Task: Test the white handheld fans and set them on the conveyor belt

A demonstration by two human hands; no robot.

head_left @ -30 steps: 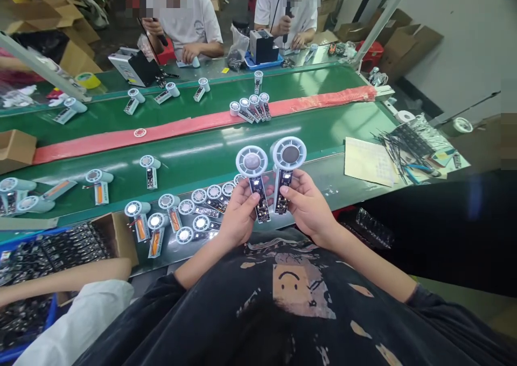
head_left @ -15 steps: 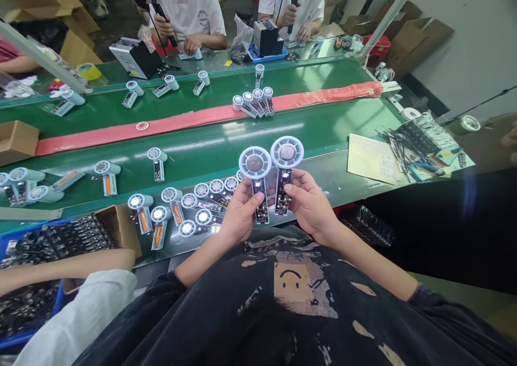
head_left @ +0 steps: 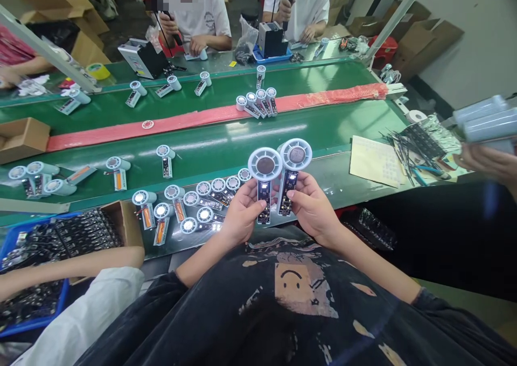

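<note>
Before my chest I hold two light-blue handheld fans, upright and side by side, each with a round spoked head and a bare circuit board along the handle. My left hand (head_left: pixel 241 212) is closed around the handle of the left fan (head_left: pixel 265 165), thumb pressed on its board. My right hand (head_left: pixel 317 207) grips the right fan (head_left: pixel 297 155) the same way. A small white light glows on each board. The two heads nearly touch or slightly overlap. Left of my left hand, several similar fans (head_left: pixel 204 215) lie on the bench, some with orange parts in the handles.
A red strip (head_left: pixel 323 97) crosses the green work surface (head_left: pixel 210 153), with several fans on it. At right are a paper sheet (head_left: pixel 374 161), cables, and another person's hand (head_left: pixel 487 164) with light-blue parts. A co-worker's arm (head_left: pixel 81 261) reaches over a blue crate (head_left: pixel 60 307) at left.
A person's hand carrying light-blue cylinders has come in from the right edge. The view has shifted slightly. Both my hands keep their hold, with the fan heads a little closer together.
</note>
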